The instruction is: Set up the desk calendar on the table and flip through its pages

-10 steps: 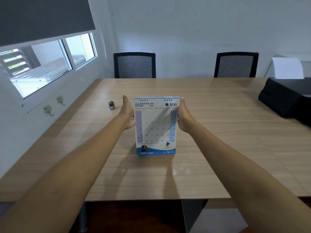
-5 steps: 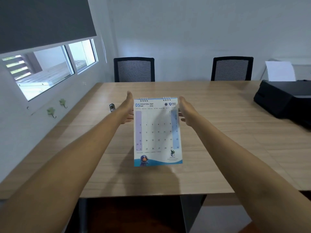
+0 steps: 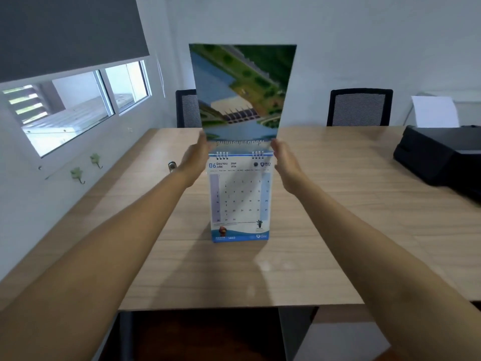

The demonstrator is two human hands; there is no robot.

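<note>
Calendar [image 3: 239, 201] now shows June; both hands, left [image 3: 194, 158] and right [image 3: 283, 162], pinch lifted May page [image 3: 242, 92] upright.

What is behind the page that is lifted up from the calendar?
Behind the raised page, a black chair shows only its left edge; the rest is covered, with part of the wall.

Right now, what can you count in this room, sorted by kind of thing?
Black mesh-backed office chairs: 2
Green wall hooks: 2
Spiral-bound desk calendars: 1, standing, one page lifted
Light wooden tables: 1
Black printers: 1
Small dark metal objects beyond the left hand: 1
Total: 8
</note>
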